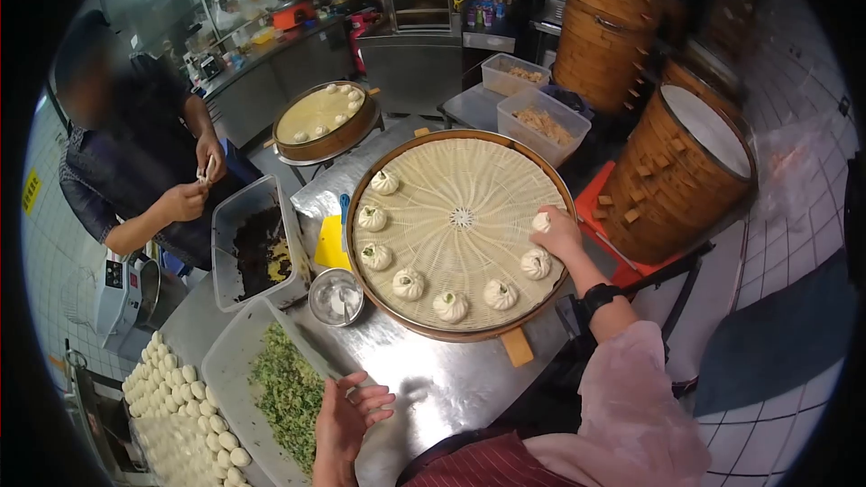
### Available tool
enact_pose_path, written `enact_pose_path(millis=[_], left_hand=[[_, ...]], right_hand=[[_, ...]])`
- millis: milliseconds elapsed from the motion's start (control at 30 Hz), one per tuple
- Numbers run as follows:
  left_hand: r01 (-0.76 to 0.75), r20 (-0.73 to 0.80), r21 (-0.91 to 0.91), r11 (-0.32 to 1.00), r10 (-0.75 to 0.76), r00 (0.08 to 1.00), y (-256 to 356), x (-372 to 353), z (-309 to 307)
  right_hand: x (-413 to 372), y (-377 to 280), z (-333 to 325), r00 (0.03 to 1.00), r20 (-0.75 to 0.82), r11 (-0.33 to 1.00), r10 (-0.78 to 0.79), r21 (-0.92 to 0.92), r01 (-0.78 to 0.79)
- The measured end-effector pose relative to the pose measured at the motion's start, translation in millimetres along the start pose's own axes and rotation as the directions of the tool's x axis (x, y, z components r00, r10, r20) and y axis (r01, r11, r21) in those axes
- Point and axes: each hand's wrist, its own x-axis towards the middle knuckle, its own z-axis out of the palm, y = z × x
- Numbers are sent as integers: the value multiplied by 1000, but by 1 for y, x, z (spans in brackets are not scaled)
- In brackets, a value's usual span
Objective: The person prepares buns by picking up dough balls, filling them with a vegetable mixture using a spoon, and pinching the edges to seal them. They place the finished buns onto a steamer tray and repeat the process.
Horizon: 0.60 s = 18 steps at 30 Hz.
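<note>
My right hand has its fingers around a pleated bun at the right side of a round bamboo steamer. Several more pleated buns, among them one bun at the near edge, sit in a curve along the rim on the woven liner. Some show green filling at the top. Palm up, with fingers spread, my left hand holds nothing. It is over the right edge of a clear plastic tub of chopped green filling. Past that tub stands a small metal bowl with a spoon in it.
Dough pieces cover the lower left. A tub of dark filling stands near a yellow scraper. Across the table a person handles dough beside another steamer. Stacked steamers and tubs stand at right.
</note>
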Motion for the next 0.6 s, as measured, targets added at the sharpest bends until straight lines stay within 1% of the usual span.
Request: enact_pose_path(millis=[67, 100, 167, 200, 233, 267, 300, 333, 367, 400, 433, 467, 500, 533, 567, 600], left_hand=[[-15, -21, 2, 1000, 15, 1000, 0, -2, 0], [-9, -23, 2, 1000, 9, 1000, -1, -6, -2], [-61, -82, 14, 998, 62, 995, -1, -10, -8], [-60, -78, 13, 998, 61, 995, 0, -12, -10], [-74, -94, 13, 997, 75, 993, 1, -16, -12], [-89, -111, 14, 996, 90, 990, 2, -19, -13], [-98, -123, 12, 995, 99, 987, 2, -21, -14], [-96, -121, 14, 995, 97, 988, 2, -25, -15], [-122, -139, 8, 993, 122, 983, 4, -29, -15], [-149, -156, 3, 989, 147, 977, 5, -34, -17], [-148, -151, 4, 989, 147, 978, 7, -39, -19], [-187, -181, -25, 982, 180, 967, 9, -46, -22], [-226, -215, -47, 973, 211, 954, 13, -54, -28], [-225, -212, -40, 974, 211, 954, 16, -62, -44], [-246, -191, -97, 965, 224, 956, 18, -71, -67], [-265, -169, -155, 952, 239, 956, 19, -78, -82]], right_hand=[[1, -17, -9, 991, 81, 986, 109, -132, -98], [2, -15, -10, 990, 85, 986, 114, -134, -102], [9, -5, -18, 995, 45, 992, -91, -86, 95], [16, 3, -21, 995, 41, 992, -90, -88, 93], [24, 11, -22, 959, 209, 974, -191, -83, 212], [31, 18, -21, 884, 370, 943, -284, -56, 327], [30, 14, -23, 885, 369, 944, -283, -55, 325], [28, 9, -25, 907, 367, 960, -207, -104, 261], [24, 5, -27, 924, 360, 969, -128, -153, 194], [22, 5, -25, 926, 356, 970, -123, -153, 188], [20, 6, -24, 935, 317, 956, -159, -187, 225], [20, 6, -24, 940, 277, 939, -199, -221, 263], [21, 3, -27, 942, 272, 941, -198, -216, 260], [23, -2, -35, 971, 109, 962, -215, -150, 230], [24, -5, -44, 975, -58, 974, -213, -85, 208], [22, -11, -58, 976, -63, 975, -209, -87, 203]])
